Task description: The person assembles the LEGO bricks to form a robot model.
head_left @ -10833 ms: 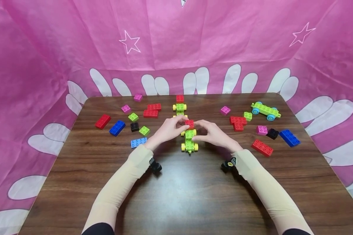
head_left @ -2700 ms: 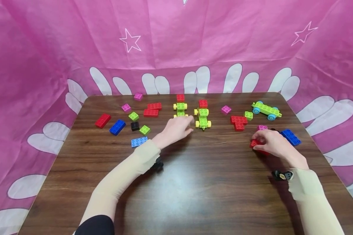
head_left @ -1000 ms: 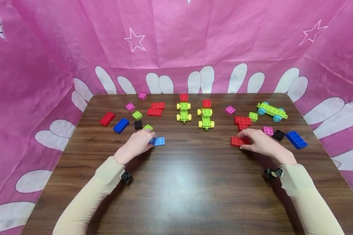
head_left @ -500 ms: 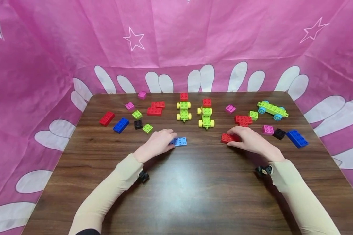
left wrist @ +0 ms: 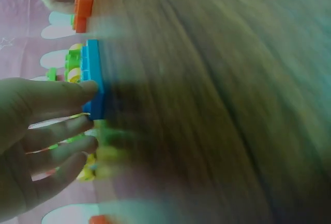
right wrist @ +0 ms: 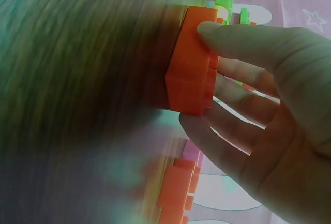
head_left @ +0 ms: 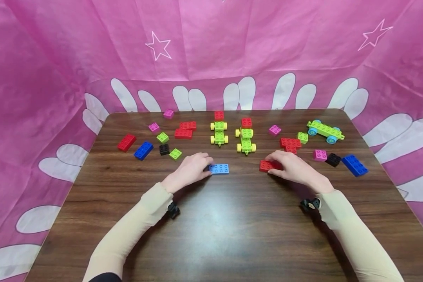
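Observation:
My left hand (head_left: 192, 168) pinches the left end of a light blue eight-stud building brick (head_left: 221, 169) lying on the table; in the left wrist view the thumb presses the side of this blue brick (left wrist: 93, 69). Across from it my right hand (head_left: 292, 166) grips a red eight-stud brick (head_left: 266, 166), its right part covered by the fingers. The right wrist view has the thumb on the flank of the red brick (right wrist: 189, 61). A short gap separates the two bricks. Behind them stand two lime wheeled bases, one left (head_left: 219, 133) and one right (head_left: 246, 140), each with red at its far end.
Loose bricks lie at left, among them a red brick (head_left: 127, 142), a dark blue brick (head_left: 143, 150) and a black brick (head_left: 164, 149). At right are stacked red bricks (head_left: 290, 144), another dark blue brick (head_left: 354, 165) and a lime base with blue wheels (head_left: 325, 131).
Both hands earlier worked at the nearer lime base, which now stands farther back and right. Since then the left hand has slid the light blue brick rightward, the right hand the red brick leftward.

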The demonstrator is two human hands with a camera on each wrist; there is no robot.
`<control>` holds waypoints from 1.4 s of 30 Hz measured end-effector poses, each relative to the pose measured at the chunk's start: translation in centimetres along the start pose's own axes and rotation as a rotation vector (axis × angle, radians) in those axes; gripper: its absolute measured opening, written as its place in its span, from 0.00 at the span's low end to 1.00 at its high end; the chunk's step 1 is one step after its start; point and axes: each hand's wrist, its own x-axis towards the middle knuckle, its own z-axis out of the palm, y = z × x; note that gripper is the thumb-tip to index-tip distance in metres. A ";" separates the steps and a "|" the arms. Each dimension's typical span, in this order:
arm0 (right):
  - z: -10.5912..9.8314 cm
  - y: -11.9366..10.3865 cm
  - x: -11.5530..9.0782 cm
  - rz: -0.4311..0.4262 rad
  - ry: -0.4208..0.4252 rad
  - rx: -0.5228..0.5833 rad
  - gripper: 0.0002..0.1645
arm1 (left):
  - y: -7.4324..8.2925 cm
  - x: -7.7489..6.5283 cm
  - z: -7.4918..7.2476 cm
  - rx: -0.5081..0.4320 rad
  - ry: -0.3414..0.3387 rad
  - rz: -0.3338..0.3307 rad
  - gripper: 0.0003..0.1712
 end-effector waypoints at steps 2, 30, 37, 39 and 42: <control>0.1 -0.2 0.1 -0.009 0.006 0.017 0.21 | 0.3 0.6 0.4 -0.031 0.002 0.012 0.14; 1.2 -2.3 1.9 -0.087 0.009 0.120 0.22 | 2.8 3.3 1.7 -0.071 0.081 -0.049 0.14; 1.7 -2.3 2.1 -0.109 0.045 0.115 0.23 | 2.8 3.6 1.6 -0.061 0.075 -0.028 0.14; 1.7 -2.4 2.2 -0.105 0.048 0.108 0.22 | 2.9 3.6 1.5 -0.064 0.059 -0.030 0.15; 1.7 -2.5 2.4 -0.097 0.038 0.108 0.22 | 2.8 3.6 1.4 -0.081 0.043 -0.052 0.16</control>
